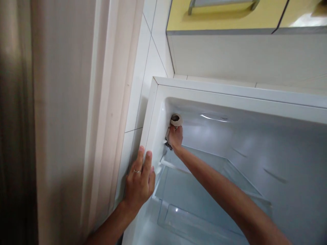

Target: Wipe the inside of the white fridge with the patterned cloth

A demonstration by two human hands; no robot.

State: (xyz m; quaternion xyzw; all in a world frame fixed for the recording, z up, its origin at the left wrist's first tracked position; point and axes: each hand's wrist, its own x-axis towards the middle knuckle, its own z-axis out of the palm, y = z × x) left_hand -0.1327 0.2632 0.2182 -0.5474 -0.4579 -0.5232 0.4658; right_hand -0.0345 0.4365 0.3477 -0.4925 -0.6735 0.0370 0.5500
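A white refrigerator (pixel 230 98) takes up the space around and to the right of both hands, its bright interior facing out. To the left of the hands, a pale, ridged upright panel (pixel 68 119) runs the full height of the view. Above and to the right of the hands is a yellow cabinet (pixel 178 20) with a pale underside. White wall tiles (pixel 138 92) fill the strip between the panel and the refrigerator, above and beside the left hand. Below the right hand, under its forearm, lies a glass shelf (pixel 189 187), with a clear plastic panel (pixel 189 217) lower down, to the right of the left hand.

The left hand (pixel 140 182) rests on the refrigerator's left front edge, its fingers extended and slightly spread, the tips touching the white frame. The right hand (pixel 176 136) reaches inside, beyond and above the left one, and is closed around a bunched cloth (pixel 176 123). This beige cloth sits in the upper left corner of the interior, beside the side wall; its upper end curls into a loop above the knuckles, and a darker end pokes out below the fist. To the right of the right hand, a lit strip (pixel 214 117) glows overhead. A thin ring (pixel 137 171) circles a finger of the left hand.
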